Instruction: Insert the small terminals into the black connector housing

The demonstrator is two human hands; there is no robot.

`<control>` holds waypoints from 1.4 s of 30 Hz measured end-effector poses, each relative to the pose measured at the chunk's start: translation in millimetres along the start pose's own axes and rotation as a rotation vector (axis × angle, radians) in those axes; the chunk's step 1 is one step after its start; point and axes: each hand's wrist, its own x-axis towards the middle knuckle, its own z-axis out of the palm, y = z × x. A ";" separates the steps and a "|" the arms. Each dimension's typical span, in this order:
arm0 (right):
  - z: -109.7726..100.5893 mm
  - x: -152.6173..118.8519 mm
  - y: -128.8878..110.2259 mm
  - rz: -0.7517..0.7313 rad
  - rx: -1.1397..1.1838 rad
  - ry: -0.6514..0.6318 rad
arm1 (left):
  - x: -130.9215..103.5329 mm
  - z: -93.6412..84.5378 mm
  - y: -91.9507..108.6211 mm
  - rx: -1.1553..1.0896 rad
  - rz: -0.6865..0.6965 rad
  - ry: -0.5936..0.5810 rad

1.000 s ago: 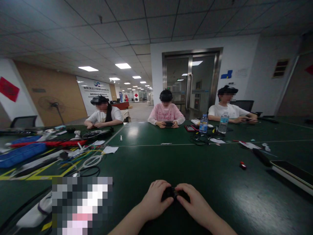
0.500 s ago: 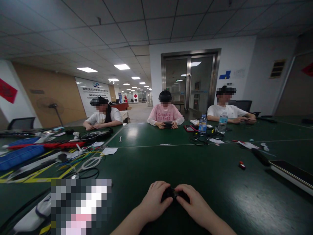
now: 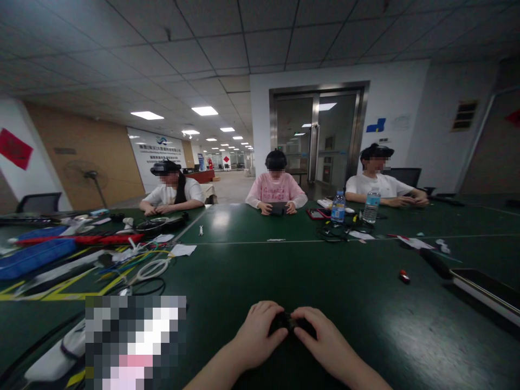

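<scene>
Just above the green tabletop (image 3: 227, 287), a small black object (image 3: 290, 322) sits between my two hands. My left hand (image 3: 260, 327) is curled around its left end, thumb in front and fingers behind. On its right end my right hand (image 3: 319, 330) is closed in the same way, with the thumb along the near side. The fingers cover most of the object, so its kind is hard to make out; only its dark middle and parts of its sides show.
A small red object (image 3: 403, 277) and a dark-topped, pale-edged device (image 3: 487, 290) lie to the right. Left are cables (image 3: 152, 269), a blue tray (image 3: 36, 258) and a white power strip (image 3: 57, 360). Bottles (image 3: 338, 207) stand farther back. Three people sit opposite.
My hands keep their hold on the black object with hardly any motion. Across the table, the person in pink has tilted up a dark flat object. The view has shifted slightly.
</scene>
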 end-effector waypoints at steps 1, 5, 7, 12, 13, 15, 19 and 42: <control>-0.1 0.2 -0.1 -0.004 -0.004 -0.001 | 0.0 -0.1 0.1 0.004 0.000 -0.001; -0.1 0.7 -0.1 -0.010 -0.007 -0.001 | -0.6 -0.1 -0.3 0.005 0.003 0.001; 0.3 1.0 0.8 -0.007 -0.007 0.002 | -0.8 0.3 -0.9 0.005 0.008 0.002; 1.3 1.0 2.5 -0.006 -0.002 0.011 | -0.2 1.2 -1.6 0.000 0.014 0.018; 1.2 0.9 2.2 -0.007 -0.001 0.009 | -0.1 1.1 -1.2 -0.001 0.012 0.018; 0.6 0.6 1.1 0.001 0.001 0.005 | -0.1 0.5 -0.3 0.001 0.007 0.008; -0.5 0.3 -0.2 0.009 0.009 0.001 | -0.7 -0.8 1.0 0.001 -0.001 -0.006; 2.0 1.9 2.6 -0.018 0.030 0.017 | 0.5 2.1 -4.2 0.009 -0.013 -0.032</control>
